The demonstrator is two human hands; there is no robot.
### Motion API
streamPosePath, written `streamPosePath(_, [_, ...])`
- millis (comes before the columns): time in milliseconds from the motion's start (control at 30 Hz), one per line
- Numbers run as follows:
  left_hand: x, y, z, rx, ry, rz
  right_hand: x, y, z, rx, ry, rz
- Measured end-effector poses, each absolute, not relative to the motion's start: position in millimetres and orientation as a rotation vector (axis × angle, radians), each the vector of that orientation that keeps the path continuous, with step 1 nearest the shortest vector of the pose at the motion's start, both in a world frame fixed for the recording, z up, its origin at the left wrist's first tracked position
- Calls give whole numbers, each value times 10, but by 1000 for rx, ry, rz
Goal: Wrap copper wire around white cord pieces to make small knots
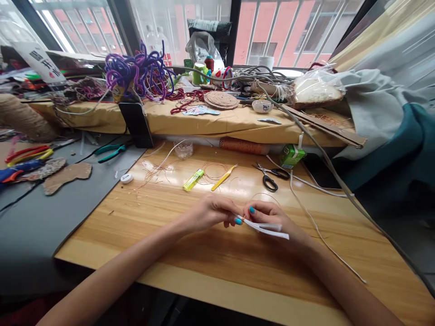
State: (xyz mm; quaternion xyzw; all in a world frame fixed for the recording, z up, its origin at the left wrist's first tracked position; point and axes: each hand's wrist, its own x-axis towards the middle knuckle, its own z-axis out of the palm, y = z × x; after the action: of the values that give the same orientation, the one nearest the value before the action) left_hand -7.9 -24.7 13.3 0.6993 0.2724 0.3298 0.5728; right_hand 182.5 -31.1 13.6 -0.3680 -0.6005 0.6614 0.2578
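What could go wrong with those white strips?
The white strips spread out past the small orange wrap, so they might slip loose if the left hand eases its pinch. Also, the scissors lie just beyond the right hand, so a careless reach could poke a finger.

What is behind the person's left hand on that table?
Beyond the left hand, a yellow-green lighter and a yellow pointed tool lie on the wooden tabletop. The hand hides one end of the white strips; whatever else it blocks cannot be seen.
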Motion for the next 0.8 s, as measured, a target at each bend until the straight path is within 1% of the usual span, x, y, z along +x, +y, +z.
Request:
streamPosePath(100, [-52, -266, 151, 1453, 662, 796, 1792, -336, 139, -973, -1585, 1733])
streamPosePath(167, [-42, -271, 163, 1370, 701, 822, 1757, -365, 136, -1035, -1700, 1545])
streamPosePath(267, [-34, -263, 173, 1330, 768, 883, 1697, -421, 98, -1123, -1977, 1053])
streamPosePath(333, [-33, -247, 165, 1373, 853, 920, 1665, -455, 55, -1081, -2161, 664])
streamPosePath(433, [-38, -215, 118, 1574, 1059, 969, 1644, -483, 9, -981, -2371, 82])
streamPosePath(500, [-46, -200, 70, 1815, 1148, 991, 1651, -483, 8, -937, -2427, -219])
streamPosePath(567, [-56, -201, 25, 2091, 1157, 980, 1672, -472, 25, -884, -2441, -381])
streamPosePath(633, [-67, -216, -3, 2342, 1117, 926, 1702, -459, 46, -816, -2463, -469])
streamPosePath(800, [-99, -251, 29, 2712, 935, 806, 1772, -441, 85, -709, -2533, -565])
